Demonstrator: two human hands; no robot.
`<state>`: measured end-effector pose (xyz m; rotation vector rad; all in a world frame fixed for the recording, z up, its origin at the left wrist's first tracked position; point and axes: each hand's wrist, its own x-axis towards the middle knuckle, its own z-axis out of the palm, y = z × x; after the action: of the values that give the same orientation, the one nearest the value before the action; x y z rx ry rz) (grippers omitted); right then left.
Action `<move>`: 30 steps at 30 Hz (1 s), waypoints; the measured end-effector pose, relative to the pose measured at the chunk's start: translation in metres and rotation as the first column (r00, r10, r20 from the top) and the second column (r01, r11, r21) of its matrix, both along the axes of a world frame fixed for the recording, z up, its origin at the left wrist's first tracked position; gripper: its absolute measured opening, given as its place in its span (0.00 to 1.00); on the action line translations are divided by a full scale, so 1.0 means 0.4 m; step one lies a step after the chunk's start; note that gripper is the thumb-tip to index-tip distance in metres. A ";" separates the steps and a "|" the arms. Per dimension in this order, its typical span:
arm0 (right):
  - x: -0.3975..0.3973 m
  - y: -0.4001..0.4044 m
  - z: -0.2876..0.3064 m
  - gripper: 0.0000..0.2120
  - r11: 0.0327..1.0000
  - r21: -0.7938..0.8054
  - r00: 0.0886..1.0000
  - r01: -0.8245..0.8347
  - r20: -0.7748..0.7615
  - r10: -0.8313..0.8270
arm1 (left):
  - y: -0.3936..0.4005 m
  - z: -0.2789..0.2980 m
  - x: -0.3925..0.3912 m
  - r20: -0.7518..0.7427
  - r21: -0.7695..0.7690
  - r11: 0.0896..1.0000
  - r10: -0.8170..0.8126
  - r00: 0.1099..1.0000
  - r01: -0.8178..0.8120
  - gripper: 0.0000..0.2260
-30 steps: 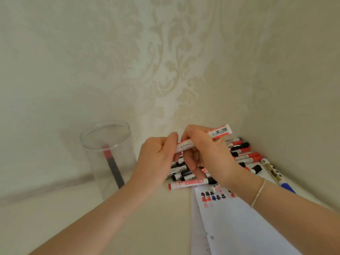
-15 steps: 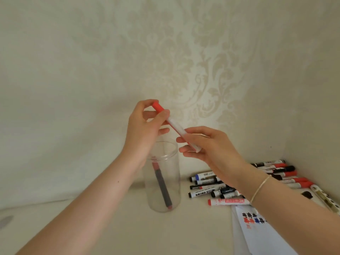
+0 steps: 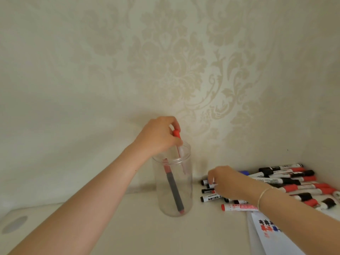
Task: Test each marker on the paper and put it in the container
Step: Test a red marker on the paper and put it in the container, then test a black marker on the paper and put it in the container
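- The red-capped marker (image 3: 179,144) hangs nearly upright with its red cap at the top. Its white barrel has passed through the mouth of the clear cylindrical container (image 3: 173,188), and its lower end is inside, in the upper part, well short of the floor.
- The left hand (image 3: 158,138) pinches this marker at the cap end, fingers curled round it, directly above the container's rim. The marker's long axis runs straight down from the hand, so releasing it looks like all that the drop needs.
- Inside the container a dark marker with red ends (image 3: 173,188) leans on a diagonal, top against the left wall and foot towards the right of the base. The held marker hangs to its right, apart from it as far as can be told.
- The container stands upright on the pale surface (image 3: 128,227), near the patterned wall.
- The right hand (image 3: 223,183) reaches into the row of loose markers (image 3: 276,181) lying to the right of the container. Its fingers are bent down onto the near ends of the leftmost ones; I cannot tell whether it has taken hold of one yet. It is the nearer hand to that pile, and the markers lie mostly crosswise, long axes left to right.
- A red marker with a printed label (image 3: 239,207) lies nearest the camera, under the right wrist, which wears a thin bracelet (image 3: 262,196).
- The sheet of paper (image 3: 272,234) with red, black and blue test strokes sits at the lower right, below the pile.
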<state>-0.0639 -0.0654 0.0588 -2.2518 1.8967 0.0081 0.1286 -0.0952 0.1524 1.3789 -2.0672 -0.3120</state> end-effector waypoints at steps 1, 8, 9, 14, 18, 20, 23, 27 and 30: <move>-0.002 0.003 -0.017 0.14 0.999 0.024 0.999 -0.029 -0.016 0.029 | -0.006 -0.006 -0.004 0.047 0.041 0.999 -0.009 0.999 0.008 0.08; 0.013 -0.005 -0.106 0.17 0.984 -0.071 0.957 -0.161 -0.254 0.138 | -0.042 -0.027 -0.043 0.377 0.365 0.931 -0.128 0.917 -0.020 0.06; 0.016 -0.009 -0.114 0.16 0.979 -0.085 0.943 -0.185 -0.296 0.153 | -0.048 -0.028 -0.048 0.404 0.399 0.917 -0.150 0.902 -0.026 0.06; 0.002 -0.021 -0.145 0.14 0.945 -0.192 0.932 -0.265 -0.302 0.200 | -0.069 -0.031 -0.076 0.401 0.589 0.807 -0.238 0.885 -0.050 0.10; -0.028 -0.011 -0.122 0.10 0.888 -0.408 0.972 -0.211 0.005 0.234 | -0.079 -0.022 -0.083 0.396 0.706 0.704 -0.296 0.869 -0.082 0.11; -0.040 -0.007 -0.102 0.06 0.839 -0.515 0.959 -0.175 0.105 0.265 | -0.078 -0.013 -0.082 0.388 0.757 0.649 -0.350 0.853 -0.078 0.10; -0.055 -0.001 -0.072 0.05 0.776 -0.623 0.937 -0.096 0.207 0.282 | -0.065 0.015 -0.075 0.323 0.805 0.593 -0.402 0.857 -0.025 0.13; -0.067 0.008 -0.039 0.06 0.780 -0.622 0.891 0.064 0.388 0.237 | -0.045 0.052 -0.058 0.199 0.832 0.549 -0.428 0.882 0.079 0.13; -0.070 0.019 -0.014 0.06 0.762 -0.607 0.790 0.226 0.572 0.221 | -0.034 0.066 -0.052 0.206 0.801 0.593 -0.403 0.892 0.082 0.13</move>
<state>-0.0919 -0.0578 0.0534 -2.1689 1.6468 -1.4331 0.1077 -0.1087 0.1790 1.7093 -2.5930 -1.3086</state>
